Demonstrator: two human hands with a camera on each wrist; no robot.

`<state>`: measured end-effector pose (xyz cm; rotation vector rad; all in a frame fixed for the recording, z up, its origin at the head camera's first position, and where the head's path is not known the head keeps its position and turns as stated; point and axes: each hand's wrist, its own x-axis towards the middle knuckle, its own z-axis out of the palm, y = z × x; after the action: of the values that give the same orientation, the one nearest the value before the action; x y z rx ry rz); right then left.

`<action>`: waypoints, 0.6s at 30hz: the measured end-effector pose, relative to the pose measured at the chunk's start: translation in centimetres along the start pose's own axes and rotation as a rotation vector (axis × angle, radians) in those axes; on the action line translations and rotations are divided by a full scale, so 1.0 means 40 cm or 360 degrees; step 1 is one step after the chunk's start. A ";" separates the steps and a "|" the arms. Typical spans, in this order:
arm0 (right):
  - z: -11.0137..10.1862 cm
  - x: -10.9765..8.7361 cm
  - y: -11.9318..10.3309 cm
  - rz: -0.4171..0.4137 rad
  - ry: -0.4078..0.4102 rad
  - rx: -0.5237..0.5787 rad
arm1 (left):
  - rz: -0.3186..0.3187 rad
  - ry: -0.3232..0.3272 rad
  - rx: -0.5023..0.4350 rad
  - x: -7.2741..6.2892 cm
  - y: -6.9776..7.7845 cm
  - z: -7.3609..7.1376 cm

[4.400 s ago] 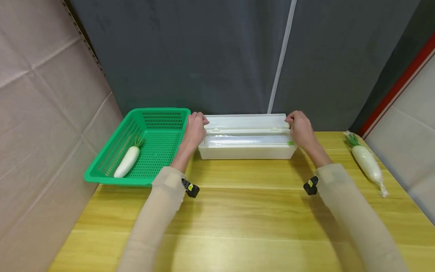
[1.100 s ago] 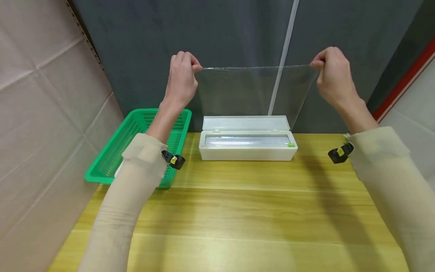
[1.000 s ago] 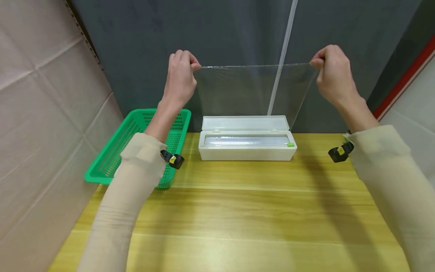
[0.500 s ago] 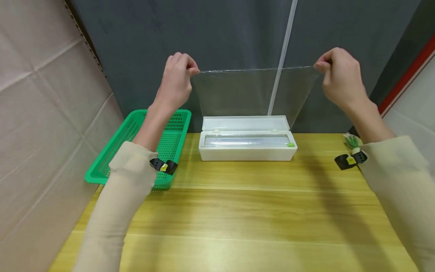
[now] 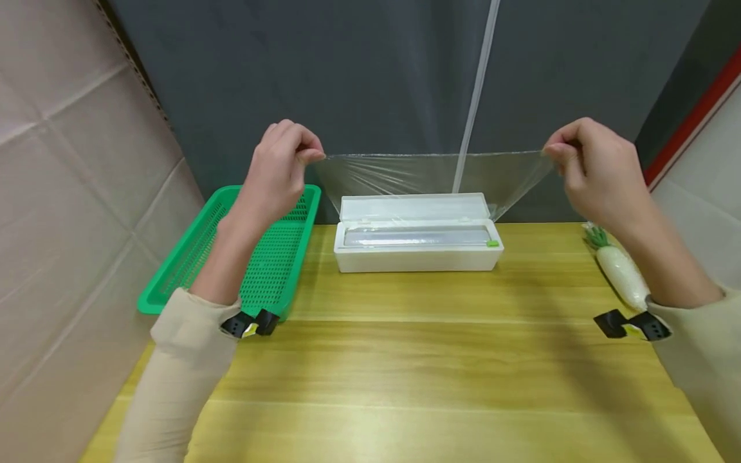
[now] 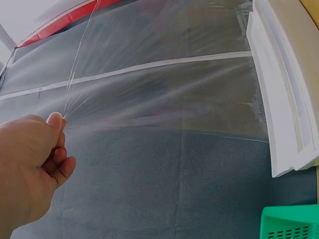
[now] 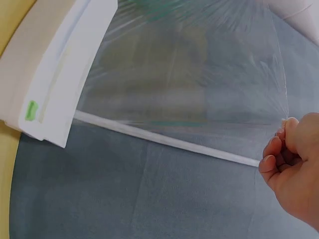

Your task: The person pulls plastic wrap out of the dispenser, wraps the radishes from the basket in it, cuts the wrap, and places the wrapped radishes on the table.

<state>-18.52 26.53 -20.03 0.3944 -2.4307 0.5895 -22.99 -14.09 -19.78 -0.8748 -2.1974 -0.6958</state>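
Observation:
A clear sheet of cling film [image 5: 399, 172] stretches between both hands above a white cling film dispenser box [image 5: 417, 260]. My left hand [image 5: 278, 173] pinches the film's upper left corner between thumb and forefinger. At the other corner my right hand [image 5: 602, 173] pinches it the same way. In the left wrist view the cling film [image 6: 164, 94] creases toward the thumb and runs to the raised lid. The right wrist view has the cling film [image 7: 199, 64] taut between the dispenser box [image 7: 50, 74] and the fingertips. A green slider [image 5: 493, 244] sits at the box's right end.
To the left, partly behind the left forearm, stands a green plastic basket [image 5: 278, 270]. A white radish [image 5: 622, 276] with green tops, wrapped in film, lies at the right on the wooden table [image 5: 393, 373]. A dark curtain [image 5: 324, 77] hangs behind.
First at the dispenser's ends, the hands rose, drawing film up out of it. Within the last second they moved lower, closer and apart, and the film now shows slanting creases.

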 end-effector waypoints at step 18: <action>0.020 -0.164 -0.055 -0.0158 -0.0089 0.0227 | 0.0100 -0.0034 -0.0082 -0.141 0.033 -0.018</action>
<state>-12.94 25.16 -23.94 0.5939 -2.4131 0.7194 -18.58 -15.92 -23.17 -0.9771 -2.1695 -0.7187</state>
